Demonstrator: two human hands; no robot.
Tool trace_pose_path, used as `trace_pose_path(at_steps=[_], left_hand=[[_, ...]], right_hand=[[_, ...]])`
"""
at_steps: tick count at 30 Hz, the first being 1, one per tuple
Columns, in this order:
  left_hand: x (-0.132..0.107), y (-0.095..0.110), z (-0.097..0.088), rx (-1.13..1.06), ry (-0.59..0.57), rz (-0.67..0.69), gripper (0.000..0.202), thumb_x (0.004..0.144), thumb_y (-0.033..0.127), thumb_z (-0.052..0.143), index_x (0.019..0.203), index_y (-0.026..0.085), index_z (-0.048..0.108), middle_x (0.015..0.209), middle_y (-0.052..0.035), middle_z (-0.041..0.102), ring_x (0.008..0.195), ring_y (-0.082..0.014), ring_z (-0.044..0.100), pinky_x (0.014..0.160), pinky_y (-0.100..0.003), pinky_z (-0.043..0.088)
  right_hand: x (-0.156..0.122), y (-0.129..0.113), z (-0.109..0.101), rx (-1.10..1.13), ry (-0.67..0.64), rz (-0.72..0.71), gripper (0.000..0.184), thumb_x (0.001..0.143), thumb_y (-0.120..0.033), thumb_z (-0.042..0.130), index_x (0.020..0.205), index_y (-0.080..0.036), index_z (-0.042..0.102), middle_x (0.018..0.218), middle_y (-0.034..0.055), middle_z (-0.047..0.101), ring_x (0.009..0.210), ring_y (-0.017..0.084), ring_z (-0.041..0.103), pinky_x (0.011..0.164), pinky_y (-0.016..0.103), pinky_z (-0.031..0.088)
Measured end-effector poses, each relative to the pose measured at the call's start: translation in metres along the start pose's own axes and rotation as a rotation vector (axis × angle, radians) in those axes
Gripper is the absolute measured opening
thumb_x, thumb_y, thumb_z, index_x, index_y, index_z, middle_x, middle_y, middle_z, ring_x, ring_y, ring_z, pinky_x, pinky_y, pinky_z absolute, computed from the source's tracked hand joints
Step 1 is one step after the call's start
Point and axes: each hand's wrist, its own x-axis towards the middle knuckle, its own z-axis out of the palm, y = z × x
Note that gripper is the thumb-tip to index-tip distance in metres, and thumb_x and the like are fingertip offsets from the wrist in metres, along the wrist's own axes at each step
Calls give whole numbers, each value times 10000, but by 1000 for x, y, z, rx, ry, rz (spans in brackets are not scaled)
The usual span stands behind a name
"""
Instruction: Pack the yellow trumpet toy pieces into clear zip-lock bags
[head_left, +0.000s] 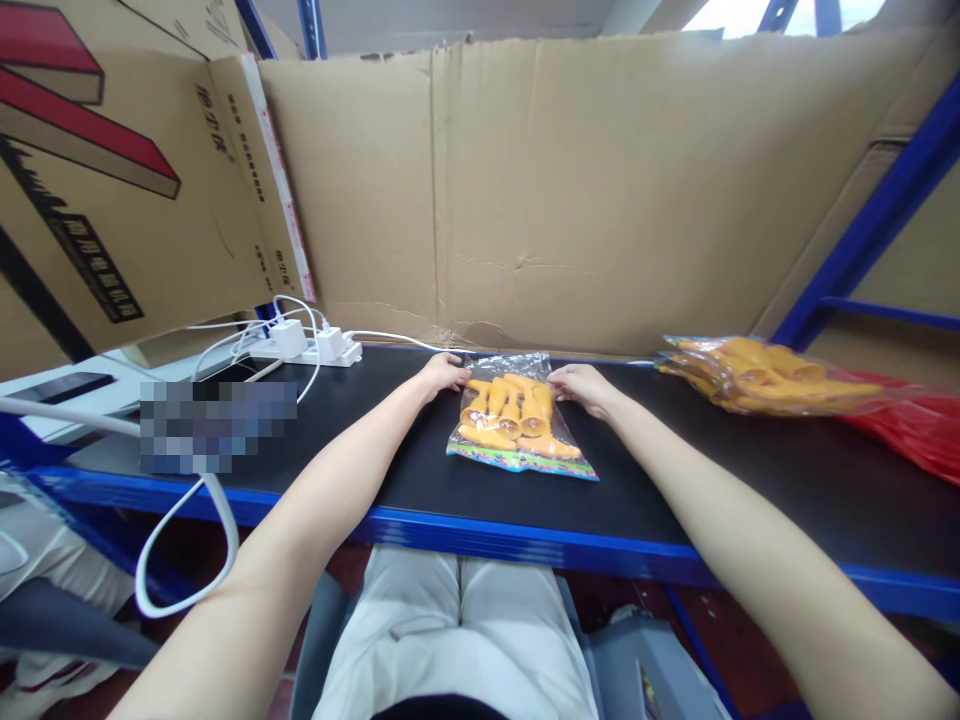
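Observation:
A clear plastic bag (564,455) with a colourful strip along its near edge lies on the black tabletop in front of me. Inside it are several orange, hollow, cone-like pieces (510,405) with round open ends. My left hand (445,374) pinches the bag's upper left edge, fingers closed. On the opposite side, my right hand (583,388) has its thumb and fingers closed at the upper right edge. The bag's far end shows as loose transparent film between both hands.
Similar bags of orange pieces (757,372) lie at the right beside red plastic (915,425). A white power strip (349,350) with chargers and cables sits at the back left. Cardboard (600,200) walls the back; a blue metal edge (525,535) runs along the front.

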Motion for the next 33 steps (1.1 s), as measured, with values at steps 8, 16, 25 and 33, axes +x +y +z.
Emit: trace_pose_path(at_steps=[8, 16, 25, 33], left_hand=[[-2, 0, -4, -63, -77, -7, 98, 724, 48, 583, 648, 106, 561, 596, -38, 607, 571, -92, 590, 569, -184, 477], [-5, 8, -11, -162, -163, -182, 180, 772, 10, 480, 631, 109, 536, 526, -45, 596, 523, -119, 602, 654, -253, 520], [-12, 10, -13, -184, -222, -125, 88, 795, 37, 553, 725, 76, 589, 587, -36, 639, 541, -89, 612, 605, -194, 517], [-13, 15, -12, -131, -162, -207, 138, 812, 23, 518, 710, 113, 545, 585, -24, 639, 525, -98, 621, 594, -207, 519]], right_hand=[[1, 3, -1, 98, -123, 8, 196, 809, -132, 568, 624, -126, 504, 467, -22, 459, 413, 44, 419, 403, 159, 373], [7, 7, -3, 107, -110, 6, 205, 762, -119, 617, 616, -143, 475, 466, -27, 446, 396, 44, 379, 376, 170, 352], [3, 7, -3, 140, -168, -38, 193, 807, -141, 569, 640, -138, 472, 503, -26, 466, 389, 33, 376, 362, 164, 295], [10, 11, -2, 190, -140, -46, 137, 718, -25, 610, 720, -130, 522, 457, -32, 482, 369, 35, 372, 366, 168, 292]])
